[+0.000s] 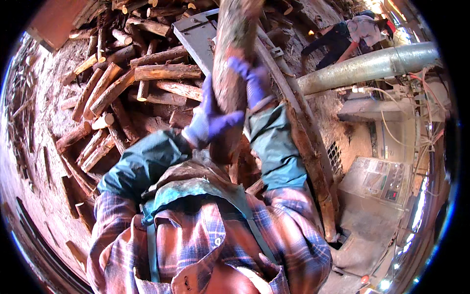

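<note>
A thick, bark-covered log (231, 78) stands up in front of my chest, its upper end running out past the top of the picture. My left hand (210, 117), in a purple glove, grips its left side low down, thumb reaching across the bark. Higher on the right side, my right hand (252, 83), gloved the same way, is wrapped against the log and slightly blurred. Just beyond the log lies the grey metal bed of a machine (196, 36). A long, slim log (311, 134) rests along the metal rail to the right of my right arm.
A big heap of cut logs (166, 72) spreads over the floor on the left. To the right are a silver duct (367, 66), hoses (387, 117) and a control panel (377, 179) with knobs. Another person (360, 36) bends over at the far right.
</note>
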`<move>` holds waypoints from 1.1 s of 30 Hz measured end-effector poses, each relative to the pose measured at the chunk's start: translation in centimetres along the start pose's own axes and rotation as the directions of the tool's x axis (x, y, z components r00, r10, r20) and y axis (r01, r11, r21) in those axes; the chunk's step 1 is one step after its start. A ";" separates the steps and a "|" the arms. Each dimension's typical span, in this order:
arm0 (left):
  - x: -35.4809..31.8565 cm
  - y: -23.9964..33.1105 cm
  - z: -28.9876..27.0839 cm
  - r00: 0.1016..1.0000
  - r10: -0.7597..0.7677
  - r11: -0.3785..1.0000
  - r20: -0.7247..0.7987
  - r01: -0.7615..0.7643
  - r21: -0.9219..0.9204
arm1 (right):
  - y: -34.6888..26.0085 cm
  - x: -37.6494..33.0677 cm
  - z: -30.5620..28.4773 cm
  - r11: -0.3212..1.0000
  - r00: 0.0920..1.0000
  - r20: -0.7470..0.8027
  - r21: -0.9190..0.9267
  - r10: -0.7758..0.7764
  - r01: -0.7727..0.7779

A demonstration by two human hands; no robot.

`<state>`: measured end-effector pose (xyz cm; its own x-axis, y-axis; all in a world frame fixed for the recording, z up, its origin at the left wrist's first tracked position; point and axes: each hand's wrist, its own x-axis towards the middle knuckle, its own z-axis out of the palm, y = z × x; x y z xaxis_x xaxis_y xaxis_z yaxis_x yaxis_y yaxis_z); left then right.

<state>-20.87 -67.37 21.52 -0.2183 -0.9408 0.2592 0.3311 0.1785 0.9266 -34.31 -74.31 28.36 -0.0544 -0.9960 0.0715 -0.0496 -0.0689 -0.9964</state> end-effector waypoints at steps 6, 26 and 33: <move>7.6 4.5 3.7 0.938 0.339 0.864 0.071 -0.340 0.371 | -11.2 9.4 -4.7 0.819 0.929 0.107 -0.444 -0.354 0.363; -14.4 -9.0 0.8 0.823 -0.568 0.716 -0.011 0.501 0.486 | 14.7 9.6 -19.4 0.839 0.965 0.023 -0.488 -0.262 0.239; -17.3 -6.6 -3.8 0.642 -0.758 0.555 0.112 0.546 0.627 | 11.2 -1.1 -4.8 0.900 0.944 0.140 -0.289 -0.298 0.327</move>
<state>-15.80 -53.40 9.87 -0.4941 -0.7073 -0.5056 -0.5110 -0.2343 0.8270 -39.62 -73.74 17.36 0.1027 -0.9279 0.3585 -0.3507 -0.3710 -0.8598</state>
